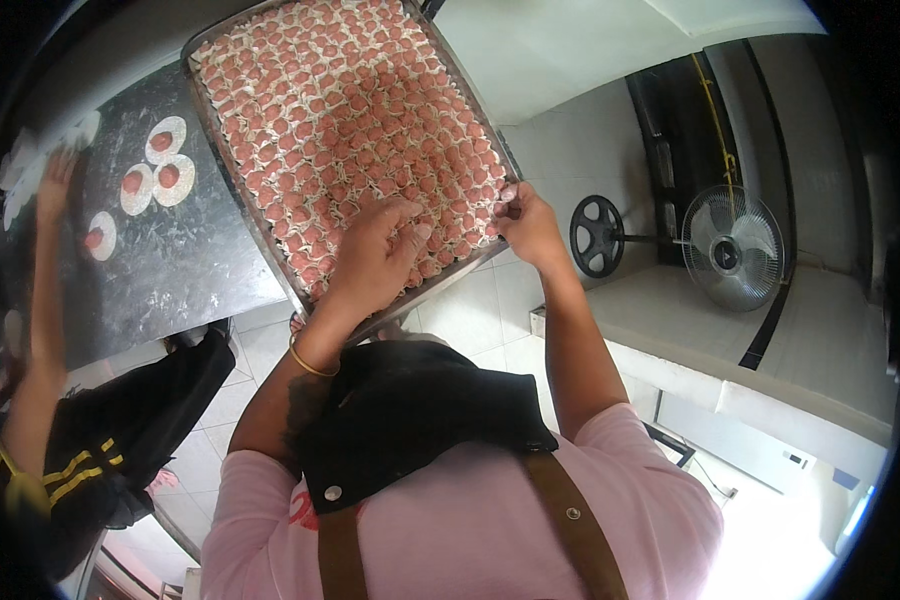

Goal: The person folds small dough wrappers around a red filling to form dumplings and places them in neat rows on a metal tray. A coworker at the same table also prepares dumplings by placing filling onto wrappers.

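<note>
A large metal tray (241, 196) lies before me, packed with rows of small open-topped dumplings (390, 135) with pink meat filling and pale wrappers. Over its near part is my left hand (375, 251), thumb and fingertips a little apart, and nothing shows between them. My right hand (529, 225) is at the tray's near right corner. Its bent fingers touch or lie close to the outermost dumplings, and whether they pinch one is hidden.
Left of the tray, a floury dark worktop (195, 262) bears several round wrappers (174, 180) with meat on them. A co-worker's hand (60, 169) reaches to more wrappers (82, 131) there. To the right stands a fan (727, 251) with a round black base (597, 236).
</note>
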Available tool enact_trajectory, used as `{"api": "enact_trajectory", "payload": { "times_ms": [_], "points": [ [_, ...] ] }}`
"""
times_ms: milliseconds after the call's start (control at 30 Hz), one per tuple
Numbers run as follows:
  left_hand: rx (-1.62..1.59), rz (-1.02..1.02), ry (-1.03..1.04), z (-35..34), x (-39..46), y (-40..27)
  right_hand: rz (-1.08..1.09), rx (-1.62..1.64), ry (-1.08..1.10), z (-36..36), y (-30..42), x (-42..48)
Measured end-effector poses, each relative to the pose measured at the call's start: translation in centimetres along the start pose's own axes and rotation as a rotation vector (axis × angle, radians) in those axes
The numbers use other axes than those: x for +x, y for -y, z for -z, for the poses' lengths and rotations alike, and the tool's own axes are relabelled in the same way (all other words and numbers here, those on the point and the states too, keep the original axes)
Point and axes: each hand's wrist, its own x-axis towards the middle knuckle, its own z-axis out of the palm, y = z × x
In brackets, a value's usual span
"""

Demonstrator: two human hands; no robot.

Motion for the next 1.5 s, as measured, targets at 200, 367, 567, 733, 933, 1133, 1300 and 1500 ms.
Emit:
{"api": "enact_trajectory", "payload": {
  "times_ms": [200,367,567,733,933,1133,1300,1500],
  "points": [
    [0.096,-0.082,0.066,-2.8,0.4,-1.2,-0.049,0.146,-0.008,-0.2,0.1,0.4],
    [0.260,-0.174,0.124,-5.7,1.9,-1.4,0.203,-0.383,-0.120,1.8,-1.0,0.4],
    [0.392,-0.241,0.065,-7.0,2.4,-1.3,0.296,-0.503,-0.227,4.9,0.2,-2.0],
    [0.470,-0.159,0.048,-6.7,2.0,-2.6,0.208,-0.619,-0.034,4.2,-0.2,-0.5],
    [0.489,-0.113,0.123,-7.2,1.9,-3.1,0.301,-0.624,-0.010,3.0,-1.2,1.0],
    [0.501,-0.107,0.065,-6.4,0.4,-3.0,0.420,-0.523,-0.061,2.1,-2.3,1.5],
    [0.561,-0.142,-0.042,-2.0,-2.2,-1.7,0.471,-0.551,0.026,1.8,-2.5,2.2],
    [0.418,0.078,-0.506,8.6,-9.5,-1.6,0.358,-0.650,-0.121,3.8,1.9,-0.2]
  ]
}}
